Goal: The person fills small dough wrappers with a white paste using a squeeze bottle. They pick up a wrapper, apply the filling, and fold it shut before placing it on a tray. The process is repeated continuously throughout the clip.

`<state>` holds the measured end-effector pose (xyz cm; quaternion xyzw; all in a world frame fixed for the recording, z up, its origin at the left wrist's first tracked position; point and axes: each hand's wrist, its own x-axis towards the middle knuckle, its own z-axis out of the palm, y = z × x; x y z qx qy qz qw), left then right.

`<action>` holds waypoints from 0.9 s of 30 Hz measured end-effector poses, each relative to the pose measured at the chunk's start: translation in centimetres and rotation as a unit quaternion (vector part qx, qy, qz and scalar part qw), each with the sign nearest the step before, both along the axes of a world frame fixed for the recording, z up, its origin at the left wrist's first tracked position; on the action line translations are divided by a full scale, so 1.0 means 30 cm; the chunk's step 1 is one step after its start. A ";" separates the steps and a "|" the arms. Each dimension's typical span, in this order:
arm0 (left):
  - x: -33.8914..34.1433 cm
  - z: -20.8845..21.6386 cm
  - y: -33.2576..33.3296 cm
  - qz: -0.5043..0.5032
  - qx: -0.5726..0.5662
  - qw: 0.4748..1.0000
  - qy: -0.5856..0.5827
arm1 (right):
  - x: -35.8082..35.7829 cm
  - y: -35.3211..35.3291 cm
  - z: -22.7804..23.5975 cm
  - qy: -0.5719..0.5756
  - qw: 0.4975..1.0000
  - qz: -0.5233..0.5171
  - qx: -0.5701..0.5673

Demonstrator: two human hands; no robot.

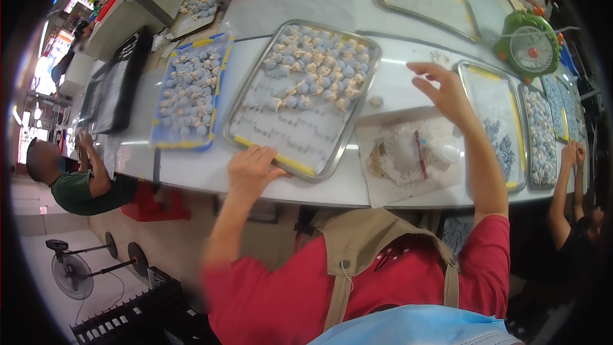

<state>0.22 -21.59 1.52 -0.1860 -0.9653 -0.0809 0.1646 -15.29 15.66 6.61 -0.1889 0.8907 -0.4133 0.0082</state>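
1. Grips the metal tray [290, 134] at its near-left corner with the left hand [250, 167], fingers closed over the rim. Holds the right hand [444, 86] raised off the tray's right side, thumb and fingers parted, with nothing visible in grasp.
2. Shows small blue-and-cream pieces [319, 64] crowded across the metal tray's far part; mostly bare toward its near edge.
3. Judged risk: could bunch or topple pieces through a sharp tug on the gripped corner.
4. Judged risk: could flatten or lose the loose piece [376, 100], just right of the metal tray, through a low sweep of the right hand.
5. Judged risk: could upset the red tool [421, 153] on the cardboard [378, 182], near right of the metal tray, by the same cause.
6. Surface: rests on a white table [182, 169], with a blue tray [165, 139] left of the metal tray and a lined tray [495, 92] to its right.
7. Room: includes a green fan [533, 51] far right of the metal tray, cannot tell whether running; a co-worker [89, 185] far left; a pedestal fan [72, 276] near left, on the floor.
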 end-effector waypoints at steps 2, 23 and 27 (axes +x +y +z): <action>0.013 0.002 0.020 0.006 0.001 1.000 -0.005 | 0.104 0.052 -0.013 0.017 1.000 0.015 -0.007; 0.094 -0.053 0.108 -0.011 0.043 0.998 0.037 | 0.142 0.256 -0.238 0.142 0.980 -0.011 0.135; 0.075 -0.058 0.103 -0.018 0.077 0.996 0.038 | 0.100 0.203 -0.148 0.070 0.994 -0.024 0.077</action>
